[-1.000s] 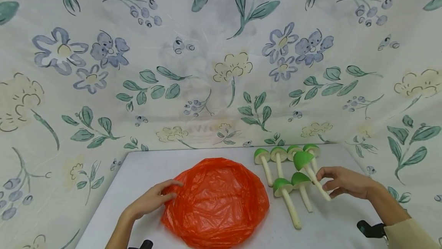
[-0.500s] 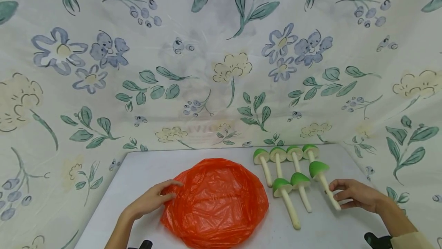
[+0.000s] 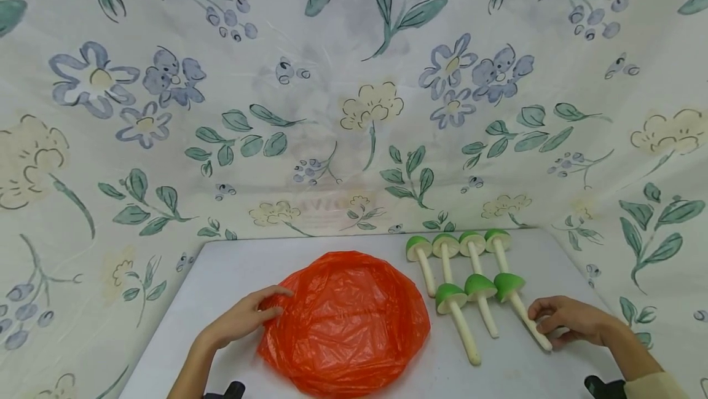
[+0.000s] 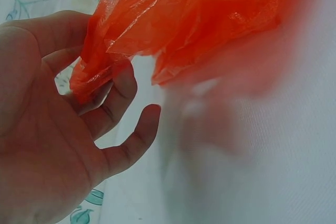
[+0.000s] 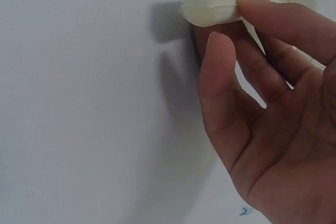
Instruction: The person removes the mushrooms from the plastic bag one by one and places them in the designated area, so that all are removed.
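Note:
A red plastic bag (image 3: pixel 354 325) sits at the middle of the white table in a crinkled round shape. At its left edge, my left hand (image 3: pixel 246 319) holds the thin film between curled fingers; the left wrist view shows the bag's edge (image 4: pixel 100 72) among them. On the right, my right hand (image 3: pixel 572 319) has its fingers around the lower stem of a toy mushroom (image 3: pixel 522 310) with a green cap and pale stem. In the right wrist view a fingertip touches the stem (image 5: pixel 215 6) near its blunt end, and the cap is partly hidden behind the hand.
Two more green-capped mushrooms (image 3: pixel 481 304) (image 3: pixel 456 319) lie in the same front row, left of the held one. Behind them is a back row of several mushrooms (image 3: pixel 472 248). A floral cloth (image 3: pixel 332 110) hangs behind the white table (image 3: pixel 221 276).
My right hand has brought the mushroom rightward and down toward me, away from the back row, so its cap now lines up with the front row. The left hand and bag have stayed put.

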Demonstrator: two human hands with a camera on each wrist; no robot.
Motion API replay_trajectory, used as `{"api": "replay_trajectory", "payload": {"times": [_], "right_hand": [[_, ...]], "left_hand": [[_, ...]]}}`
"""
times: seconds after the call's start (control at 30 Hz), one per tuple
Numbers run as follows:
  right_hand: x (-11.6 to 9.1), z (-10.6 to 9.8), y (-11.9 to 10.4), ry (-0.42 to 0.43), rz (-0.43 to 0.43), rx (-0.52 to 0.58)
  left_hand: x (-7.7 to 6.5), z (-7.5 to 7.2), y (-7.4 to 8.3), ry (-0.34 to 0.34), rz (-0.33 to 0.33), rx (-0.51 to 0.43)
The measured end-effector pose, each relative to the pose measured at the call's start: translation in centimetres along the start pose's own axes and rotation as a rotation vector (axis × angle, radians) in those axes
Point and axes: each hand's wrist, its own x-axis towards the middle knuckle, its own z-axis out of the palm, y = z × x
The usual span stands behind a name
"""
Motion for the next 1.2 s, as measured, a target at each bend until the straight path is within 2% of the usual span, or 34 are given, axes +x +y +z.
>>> {"api": "replay_trajectory", "payload": {"times": [0.23,0.57,0.9,1.03,1.13,1.2], "right_hand": [[0.3,-0.1,-0.2,0.021,-0.014,-0.058],[0.1,0.2,0.6,0.006,-0.003,-0.043],[0.3,0.1,0.4,0.024,0.016,-0.047],[-0.2,-0.2,0.2,0.009,0.022,-0.054],[-1.0,-1.2,-0.9,0.060,0.026,-0.116],[-1.5,-2.1,-1.9,0.165,-0.016,-0.210]], "left_hand": [[0.2,0.0,-0.4,0.006,0.003,-0.007],[0.3,0.1,-0.2,-0.007,-0.015,-0.023],[0.2,0.0,-0.1,0.019,-0.016,0.000],[-0.3,-0.3,0.2,-0.005,-0.032,-0.002],[-1.0,-1.3,0.7,0.013,-0.021,0.055],[-1.4,-2.3,1.1,0.091,0.019,0.158]]}}
